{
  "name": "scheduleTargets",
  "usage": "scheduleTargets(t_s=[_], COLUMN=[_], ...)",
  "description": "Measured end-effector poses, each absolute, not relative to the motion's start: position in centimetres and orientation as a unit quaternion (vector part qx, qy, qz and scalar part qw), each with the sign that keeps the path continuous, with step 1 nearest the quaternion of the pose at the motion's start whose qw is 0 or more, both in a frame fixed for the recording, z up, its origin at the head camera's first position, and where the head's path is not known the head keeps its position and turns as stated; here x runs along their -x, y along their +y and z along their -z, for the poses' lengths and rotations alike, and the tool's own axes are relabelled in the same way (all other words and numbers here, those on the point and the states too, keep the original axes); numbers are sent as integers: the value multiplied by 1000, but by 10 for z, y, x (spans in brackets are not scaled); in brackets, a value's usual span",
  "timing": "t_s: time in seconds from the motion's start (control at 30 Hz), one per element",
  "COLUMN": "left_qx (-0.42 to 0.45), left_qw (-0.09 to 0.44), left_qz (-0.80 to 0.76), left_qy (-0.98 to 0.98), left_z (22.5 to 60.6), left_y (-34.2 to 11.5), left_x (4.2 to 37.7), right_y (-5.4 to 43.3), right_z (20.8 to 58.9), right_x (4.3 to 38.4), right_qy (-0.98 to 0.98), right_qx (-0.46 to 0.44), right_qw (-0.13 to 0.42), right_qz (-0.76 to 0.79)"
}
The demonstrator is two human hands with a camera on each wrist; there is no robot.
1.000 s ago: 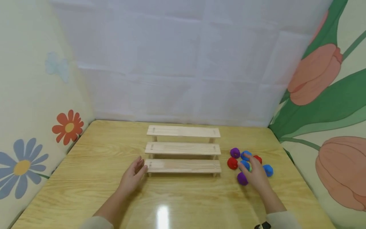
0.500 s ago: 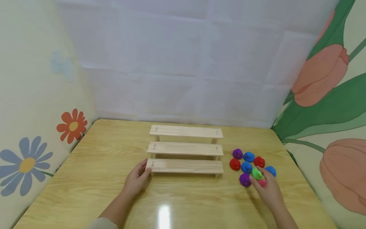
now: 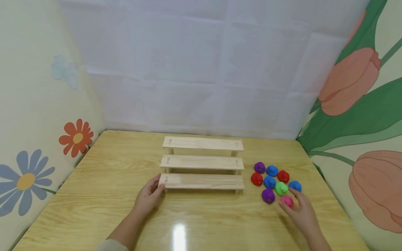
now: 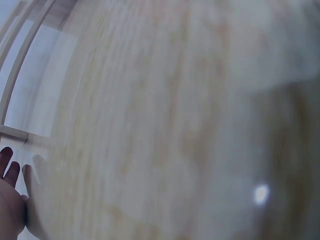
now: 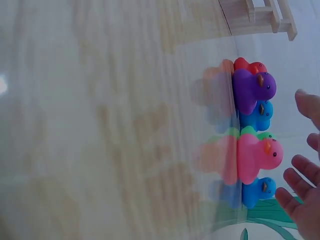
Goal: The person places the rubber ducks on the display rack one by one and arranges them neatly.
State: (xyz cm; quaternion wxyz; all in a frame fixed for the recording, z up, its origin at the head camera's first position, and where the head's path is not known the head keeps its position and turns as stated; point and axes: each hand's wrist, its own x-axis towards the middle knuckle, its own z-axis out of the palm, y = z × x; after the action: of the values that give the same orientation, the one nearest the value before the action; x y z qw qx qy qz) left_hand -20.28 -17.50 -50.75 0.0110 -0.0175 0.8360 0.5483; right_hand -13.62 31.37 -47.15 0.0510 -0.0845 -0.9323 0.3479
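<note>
In the head view my left hand is at the left end of the lowest step of a three-step wooden rack, thumb and fingertips right at the board's end. The left wrist view shows this hand's fingers apart, low beside the rack. My right hand hovers around a pink rubber duck, thumb and forefinger spread to either side of it. In the right wrist view the fingers are spread, apart from the pink duck. A green duck sits just behind it.
Close by stand two purple ducks, two red ducks and three blue ducks, right of the rack. A white cloth hangs behind the wooden table. Flower-painted panels flank both sides.
My right hand has drawn back toward me and to the right, from over the blue and green ducks to the pink one. My left hand has closed in on the rack's end.
</note>
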Motion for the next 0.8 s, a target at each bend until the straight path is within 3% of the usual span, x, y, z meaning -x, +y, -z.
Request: scheduleTargets(t_s=[0.43, 0.8], left_qx=[20, 22], left_qw=[8, 10], left_qz=[-546, -549], left_qy=[837, 836], left_z=[509, 510], left_y=[-175, -175], left_x=[204, 205], right_y=[330, 337], right_z=[482, 491], right_x=[138, 146], right_qy=[-917, -925], right_qx=[121, 103], right_qw=[-24, -23], right_qz=[-379, -365])
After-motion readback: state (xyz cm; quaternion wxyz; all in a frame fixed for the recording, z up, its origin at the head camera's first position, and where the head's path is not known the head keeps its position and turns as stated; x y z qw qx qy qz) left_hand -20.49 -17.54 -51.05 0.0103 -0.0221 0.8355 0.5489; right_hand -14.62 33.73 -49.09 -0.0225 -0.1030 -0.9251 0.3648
